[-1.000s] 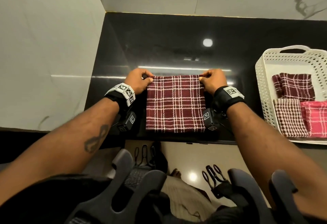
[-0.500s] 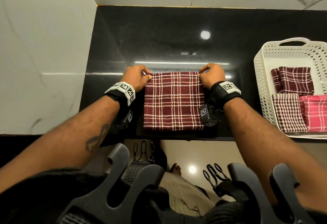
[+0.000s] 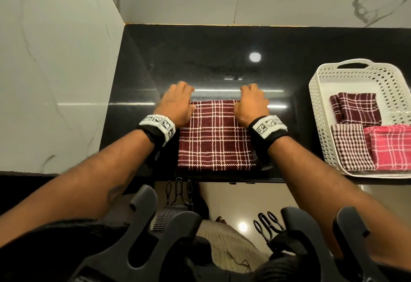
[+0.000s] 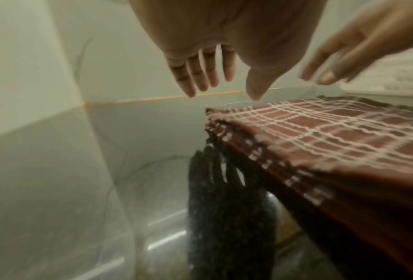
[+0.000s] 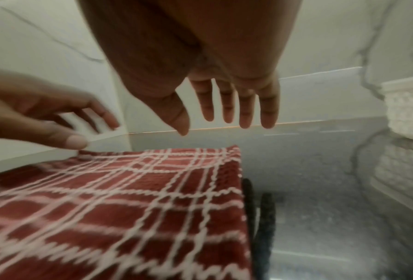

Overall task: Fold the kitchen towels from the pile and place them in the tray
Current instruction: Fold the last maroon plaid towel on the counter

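A folded maroon plaid towel (image 3: 215, 137) (image 4: 320, 136) (image 5: 128, 208) lies flat on the black counter near its front edge. My left hand (image 3: 178, 101) (image 4: 215, 75) hovers over the towel's far left corner with its fingers straight and spread, holding nothing. My right hand (image 3: 251, 101) (image 5: 231, 108) hovers the same way over the far right corner, also holding nothing. Both hands are lifted off the cloth. The white perforated tray (image 3: 320, 112) stands at the right with three folded towels in it: maroon plaid (image 3: 355, 108), brown checked (image 3: 349, 146), pink plaid (image 3: 391, 146).
A marble wall (image 3: 55, 70) closes the counter on the left and behind. Bare black counter (image 3: 222, 59) stretches beyond the towel. The counter's front edge (image 3: 222, 178) runs just below the towel. The tray's rim (image 5: 406, 108) shows at the right in the right wrist view.
Both hands pinched the towel's far corners before; now they have let go, opened their fingers and lifted slightly forward. The towel stays flat.
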Available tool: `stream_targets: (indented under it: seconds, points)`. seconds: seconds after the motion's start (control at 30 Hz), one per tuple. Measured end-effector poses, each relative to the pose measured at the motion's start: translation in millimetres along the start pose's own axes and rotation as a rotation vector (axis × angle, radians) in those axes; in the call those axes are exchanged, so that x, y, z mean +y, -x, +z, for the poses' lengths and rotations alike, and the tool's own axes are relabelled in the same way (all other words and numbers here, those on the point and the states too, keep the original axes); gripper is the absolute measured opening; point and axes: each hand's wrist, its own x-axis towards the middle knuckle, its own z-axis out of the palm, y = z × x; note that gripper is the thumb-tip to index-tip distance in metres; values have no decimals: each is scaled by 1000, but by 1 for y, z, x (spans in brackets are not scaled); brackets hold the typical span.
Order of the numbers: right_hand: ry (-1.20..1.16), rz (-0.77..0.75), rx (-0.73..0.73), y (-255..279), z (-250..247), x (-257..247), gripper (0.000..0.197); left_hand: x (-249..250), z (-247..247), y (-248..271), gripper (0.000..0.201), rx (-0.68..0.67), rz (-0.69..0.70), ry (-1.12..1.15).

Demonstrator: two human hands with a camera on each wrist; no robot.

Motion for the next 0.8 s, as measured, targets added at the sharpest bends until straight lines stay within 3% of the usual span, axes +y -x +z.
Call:
stream_targets:
  seconds: [0.1,0.2,0.3,0.47,0.57,0.63,0.8]
  points:
    - [40,-251,-248,24,15,-17,67,24,7,7,70,-211,287,-104]
    - [156,-310,-499,39,36,-6,84,28,26,22,77,-421,284,-301]
    - [220,-263,-527,44,36,24,92,14,32,42,82,-433,222,-358]
    - [280,-6,-464,60,21,44,102,1,25,60,91,-428,106,-385]
    - [230,-188,-395,76,24,16,85,31,26,61,82,-378,152,-335]
    - [174,-316,-489,89,37,-2,76,51,31,64,76,-400,215,-326]
    - [197,-283,-488,110,52,19,79,33,40,100,78,-422,145,-334]
